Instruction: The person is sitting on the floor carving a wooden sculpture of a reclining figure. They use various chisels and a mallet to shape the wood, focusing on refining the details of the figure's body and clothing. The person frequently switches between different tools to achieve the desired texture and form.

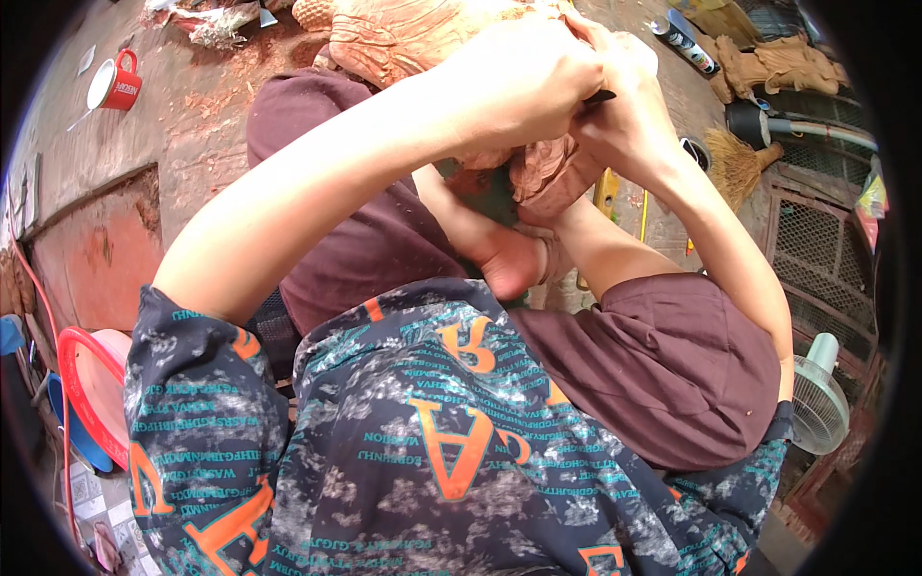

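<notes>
A large reddish-brown wood carving (pixel 389 40) with grooved, folded surfaces lies across the top, in front of my knees. Its lower part (pixel 555 178) shows beneath my wrists, between my legs. Over the carving my two hands meet. My left hand (pixel 557 72) is closed, its fingers curled against the right. My right hand (pixel 626 101) is closed too, right beside it. A small dark bit of something shows between them near the right palm; the rest of it is hidden by the fingers.
At the left are a red mug (pixel 120 84), a reddish panel (pixel 101 250) and a red-rimmed basin (pixel 82 384). To the right lie a spray can (pixel 687 46), another carved wood piece (pixel 778 65), a straw broom (pixel 738 158) and a small fan (pixel 816 408). Wood shavings litter the floor.
</notes>
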Demonstrator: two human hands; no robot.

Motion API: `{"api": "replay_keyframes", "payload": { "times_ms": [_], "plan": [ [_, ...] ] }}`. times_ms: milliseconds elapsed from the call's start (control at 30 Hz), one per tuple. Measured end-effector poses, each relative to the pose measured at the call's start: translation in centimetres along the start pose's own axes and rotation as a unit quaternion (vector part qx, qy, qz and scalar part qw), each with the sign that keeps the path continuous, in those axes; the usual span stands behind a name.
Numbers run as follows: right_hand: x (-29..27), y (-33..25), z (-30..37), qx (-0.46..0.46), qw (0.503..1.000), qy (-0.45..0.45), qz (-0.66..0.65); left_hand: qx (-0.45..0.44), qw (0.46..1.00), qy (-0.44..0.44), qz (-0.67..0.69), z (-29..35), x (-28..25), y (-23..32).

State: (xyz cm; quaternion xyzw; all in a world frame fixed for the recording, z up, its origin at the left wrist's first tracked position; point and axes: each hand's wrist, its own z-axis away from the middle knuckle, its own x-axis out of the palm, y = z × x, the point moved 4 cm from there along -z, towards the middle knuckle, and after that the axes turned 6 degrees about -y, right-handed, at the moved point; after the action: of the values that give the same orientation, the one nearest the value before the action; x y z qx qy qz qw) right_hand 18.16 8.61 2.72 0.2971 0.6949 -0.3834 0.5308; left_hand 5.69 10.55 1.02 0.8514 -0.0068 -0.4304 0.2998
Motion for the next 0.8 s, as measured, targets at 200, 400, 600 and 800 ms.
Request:
{"api": "replay_keyframes", "payload": {
  "times_ms": [200, 400, 600, 800],
  "plan": [
    [0.1, 0.5, -0.4, 0.018, 1.000, -0.010, 0.014, -0.009, 0.999, -0.032, -0.028, -0.6, -0.1, -0.8],
    [0.1, 0.8, -0.7, 0.008, 0.999, -0.004, 0.050, -0.015, 0.998, -0.035, -0.048, -1.5, -0.3, -1.3],
    [0.1, 1.8, -0.6, 0.093, 0.995, 0.004, -0.029, -0.101, 0.983, -0.153, -0.002, -2.5, -0.9, -1.7],
    [-0.2, 0.7, -0.9, 0.054, 0.996, -0.038, 0.053, 0.037, 0.992, -0.037, -0.111, -2.9, -2.6, -0.2]
  ]
}}
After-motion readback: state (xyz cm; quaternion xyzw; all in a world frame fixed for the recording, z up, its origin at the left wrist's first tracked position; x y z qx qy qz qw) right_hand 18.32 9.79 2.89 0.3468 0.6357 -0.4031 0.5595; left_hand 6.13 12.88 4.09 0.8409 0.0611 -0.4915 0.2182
